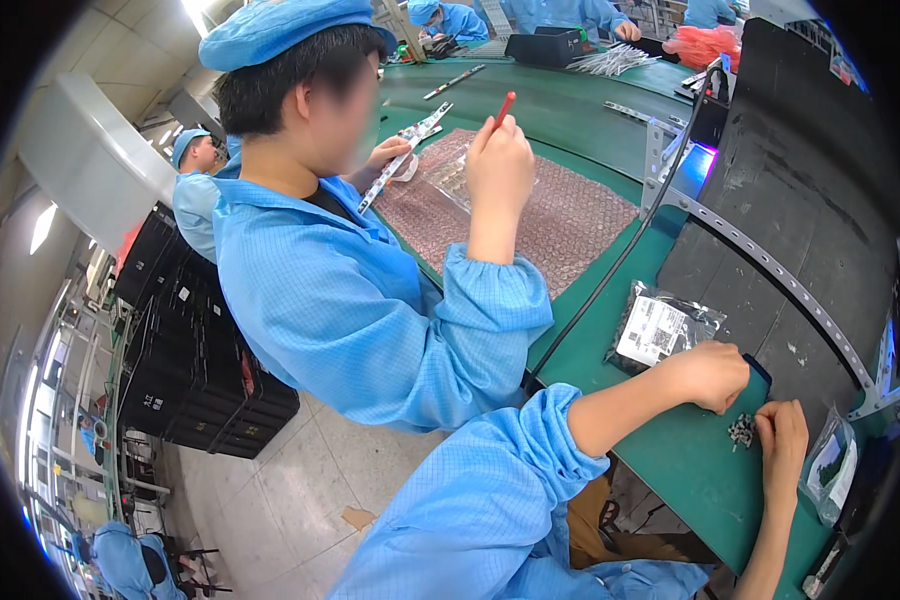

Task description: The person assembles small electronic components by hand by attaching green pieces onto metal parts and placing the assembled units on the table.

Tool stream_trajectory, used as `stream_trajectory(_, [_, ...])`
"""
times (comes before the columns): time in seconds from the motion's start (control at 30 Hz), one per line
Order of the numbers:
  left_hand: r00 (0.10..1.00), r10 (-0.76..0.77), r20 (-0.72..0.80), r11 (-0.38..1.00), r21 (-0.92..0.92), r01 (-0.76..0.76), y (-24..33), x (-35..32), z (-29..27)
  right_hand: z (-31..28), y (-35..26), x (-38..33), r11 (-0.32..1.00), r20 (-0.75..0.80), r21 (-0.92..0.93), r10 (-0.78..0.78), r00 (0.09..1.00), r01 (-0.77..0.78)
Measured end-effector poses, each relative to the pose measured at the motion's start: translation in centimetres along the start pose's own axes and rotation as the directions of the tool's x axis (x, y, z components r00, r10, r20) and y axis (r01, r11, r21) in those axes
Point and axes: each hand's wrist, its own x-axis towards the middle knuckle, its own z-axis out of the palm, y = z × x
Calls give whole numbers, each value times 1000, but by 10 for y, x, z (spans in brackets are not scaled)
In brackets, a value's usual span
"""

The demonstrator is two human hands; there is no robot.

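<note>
My left hand (712,378) is curled closed above the green mat (660,450); its fingertips point down, and whatever they hold is hidden. A dark flat object (757,376) shows just beyond its knuckles. Across from it, my right hand (782,440) has its fingers bent and pressed together, with anything in them too small to make out. Between the two hands lies a small heap of tiny grey metal parts (741,431), close by the right fingers. Left of my left hand rests a shiny plastic bag (660,328) with a white label.
A clear plastic bag (832,465) lies right of my right hand. A perforated metal bar (770,265) and a black cable (610,275) run nearby. At my left, a co-worker in blue (350,300) holds a red pen-like tool (505,108) over bubble wrap (580,215).
</note>
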Motion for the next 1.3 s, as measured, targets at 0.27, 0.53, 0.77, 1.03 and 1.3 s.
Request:
stream_trajectory(0.27, [999,43,3,999,-12,-43,9,2,2,-11,1,-13,992,30,59,109,994,-111])
stream_trajectory(0.53, [991,123,56,992,-32,-121,-11,-11,-12,-1,4,0,951,1,178,257,966,-253])
stream_trajectory(0.77, [1000,-6,-8,955,-298,3,13,2,-31,-16,7,-7,891,-4,249,392,920,-378])
stream_trajectory(1.03, [982,-173,-82,862,-494,111,16,9,-23,-4,14,-11,922,69,254,284,956,-292])
stream_trajectory(1.3, [968,-247,-39,637,-760,132,24,13,-24,-15,13,-8,895,75,318,306,949,-313])
